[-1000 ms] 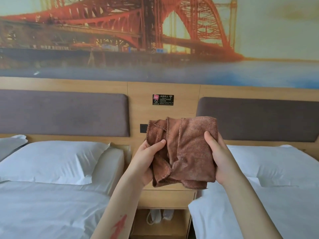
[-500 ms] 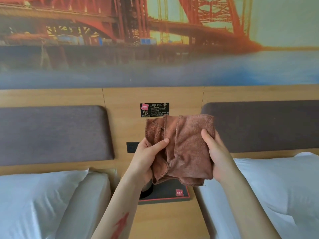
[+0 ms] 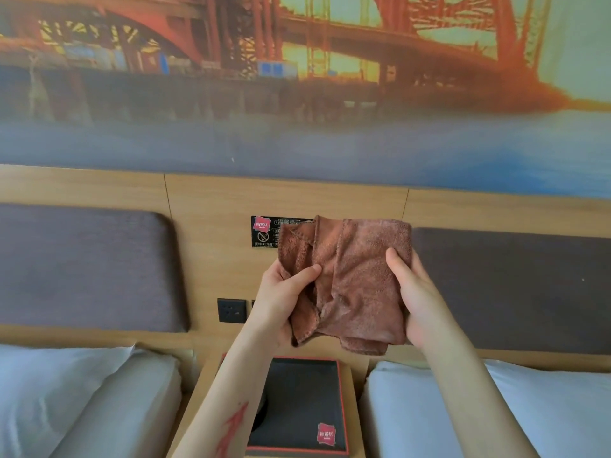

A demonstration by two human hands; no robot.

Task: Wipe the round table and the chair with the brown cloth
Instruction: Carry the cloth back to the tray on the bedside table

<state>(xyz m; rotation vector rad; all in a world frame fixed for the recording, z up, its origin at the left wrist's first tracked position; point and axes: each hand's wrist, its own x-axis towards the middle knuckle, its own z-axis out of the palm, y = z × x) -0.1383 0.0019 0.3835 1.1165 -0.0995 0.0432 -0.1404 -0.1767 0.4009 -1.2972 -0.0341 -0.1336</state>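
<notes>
The brown cloth (image 3: 347,282) was held up in front of the wooden headboard panel (image 3: 211,233), folded and bunched, partly covering the black notice plaque (image 3: 264,231). The left hand (image 3: 284,302) was clamped on its left edge, thumb across the front; the right hand (image 3: 410,292) was clamped on its right edge. Compared with a second earlier, the grip was unchanged, but the view had closed in on the headboard panel: the black tray (image 3: 297,404) on the bedside stand below it now showed, between the two beds' pillows (image 3: 59,391). Neither round table nor chair was in view. Judgement: wiping had not begun; the person probably needed to turn away from the headboard panel to find them.
</notes>
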